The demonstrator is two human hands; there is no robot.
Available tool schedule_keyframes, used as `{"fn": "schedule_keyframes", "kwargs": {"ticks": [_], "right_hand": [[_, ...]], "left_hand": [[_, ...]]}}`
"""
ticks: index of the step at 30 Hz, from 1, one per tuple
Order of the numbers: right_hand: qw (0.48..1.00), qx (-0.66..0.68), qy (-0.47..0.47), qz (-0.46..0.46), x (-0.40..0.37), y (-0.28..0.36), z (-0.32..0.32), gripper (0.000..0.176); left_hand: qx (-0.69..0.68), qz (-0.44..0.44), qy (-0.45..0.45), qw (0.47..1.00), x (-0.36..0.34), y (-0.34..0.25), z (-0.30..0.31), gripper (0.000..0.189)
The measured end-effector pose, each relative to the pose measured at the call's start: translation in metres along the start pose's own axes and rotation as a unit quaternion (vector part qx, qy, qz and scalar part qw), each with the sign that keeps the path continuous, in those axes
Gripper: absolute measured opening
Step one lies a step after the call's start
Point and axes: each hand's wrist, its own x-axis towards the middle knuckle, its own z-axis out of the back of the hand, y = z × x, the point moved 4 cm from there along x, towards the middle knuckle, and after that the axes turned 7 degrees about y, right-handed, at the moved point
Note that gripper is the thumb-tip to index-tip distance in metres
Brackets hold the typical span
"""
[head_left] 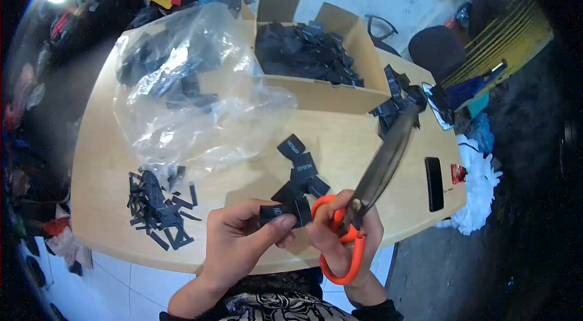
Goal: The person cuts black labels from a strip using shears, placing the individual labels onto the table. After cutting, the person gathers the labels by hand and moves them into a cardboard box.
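Note:
In my left hand [240,239] a small black label [272,214] with white lettering is pinched between thumb and fingers. My right hand [352,245] is closed round scissors [357,254] with orange handles, their long dark blades pointing up and to the right, away from the label. The right fingertips are close beside the label's right end. Just beyond my hands lies a loose group of similar black labels [305,165], some showing white lettering. Left of my left hand is a pile of thin black strips [159,211].
A cardboard box [328,93] full of black pieces stands at the back of the wooden table [340,139]. A clear plastic bag [200,133] with black pieces lies left of it. More black pieces [395,99], a phone [434,184] and a small red packet [458,173] lie at right.

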Motion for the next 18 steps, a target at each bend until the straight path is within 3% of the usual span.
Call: {"fn": "schedule_keyframes", "kwargs": {"ticks": [1,2,3,5,6,9,10,18], "right_hand": [[0.999,0.029,0.045,-0.01,0.0,0.0,-0.003,0.036],[0.997,-0.003,0.031,-0.075,-0.006,-0.004,-0.003,0.057],[0.997,0.004,0.044,-0.067,-0.009,0.0,-0.005,0.057],[0.967,0.073,0.115,-0.215,-0.016,-0.006,-0.012,0.074],[0.968,0.043,0.208,-0.134,-0.012,-0.009,-0.014,0.055],[0.945,-0.008,0.267,-0.188,-0.017,-0.021,-0.022,0.061],[0.935,0.038,0.279,-0.214,-0.018,-0.027,-0.028,0.062],[0.921,-0.047,0.365,-0.13,-0.014,-0.003,-0.056,0.057]], "left_hand": [[0.005,-0.009,-0.006,1.0,-0.001,-0.005,0.001,0.014],[0.012,-0.043,-0.025,0.999,-0.002,-0.013,0.003,0.015],[0.019,-0.077,-0.045,0.996,-0.004,-0.021,0.007,0.015],[0.041,-0.103,-0.068,0.992,-0.009,-0.035,0.015,0.014],[0.054,-0.115,-0.093,0.988,-0.012,-0.041,0.017,0.014],[0.083,-0.135,-0.125,0.979,-0.02,-0.05,0.024,0.013],[0.097,-0.135,-0.134,0.977,-0.023,-0.05,0.026,0.013],[0.075,-0.157,-0.136,0.975,-0.044,-0.049,0.038,0.009]]}}
